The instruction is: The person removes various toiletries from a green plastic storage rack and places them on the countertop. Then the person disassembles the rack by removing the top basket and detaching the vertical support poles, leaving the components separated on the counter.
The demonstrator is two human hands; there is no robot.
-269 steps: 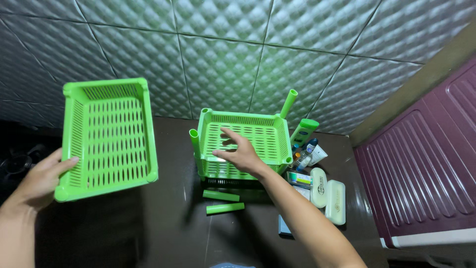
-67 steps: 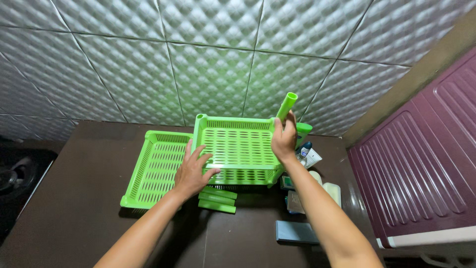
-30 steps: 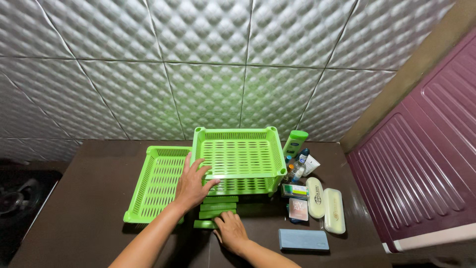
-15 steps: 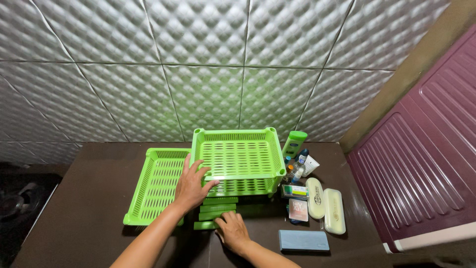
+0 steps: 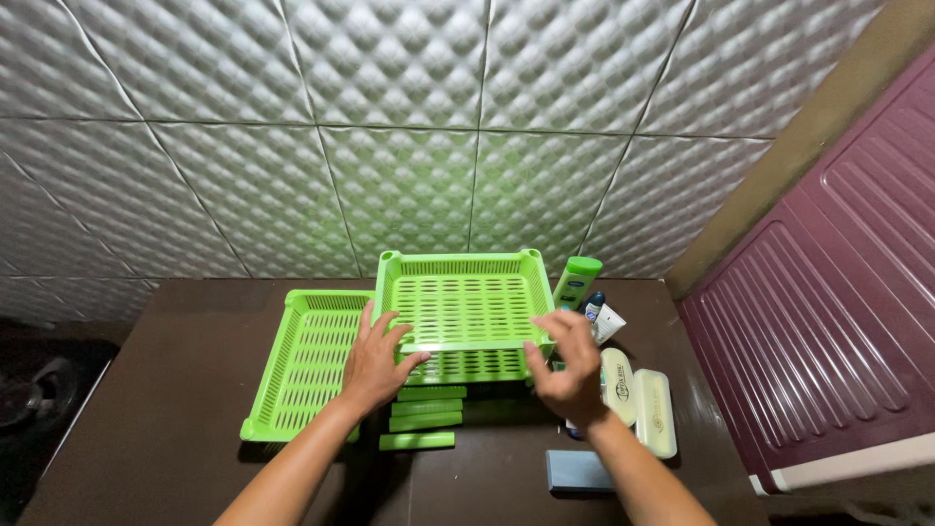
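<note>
**Both Hands at the Stacked Green Tray**

We see the left hand [image 5: 375,362] resting flat on the front left corner of the upper green tray [image 5: 462,307], fingers spread and closed on nothing. The right hand [image 5: 567,366] sits at the tray's front right corner, fingers loosely curled against the rim; we cannot tell whether they actually grip it.

The upper green tray sits raised on a lower green tray [image 5: 467,365] near the middle of the dark brown tabletop [image 5: 175,390], close to the quilted wall. A third green tray [image 5: 302,365] lies flat just beside it on the left. Three green posts [image 5: 421,424] lie on the tabletop in front, between the forearms.

To the right we note a green-capped bottle [image 5: 577,281], a small tube [image 5: 608,321], two pale oblong cases [image 5: 653,411] and a grey-blue block [image 5: 579,469].
</note>
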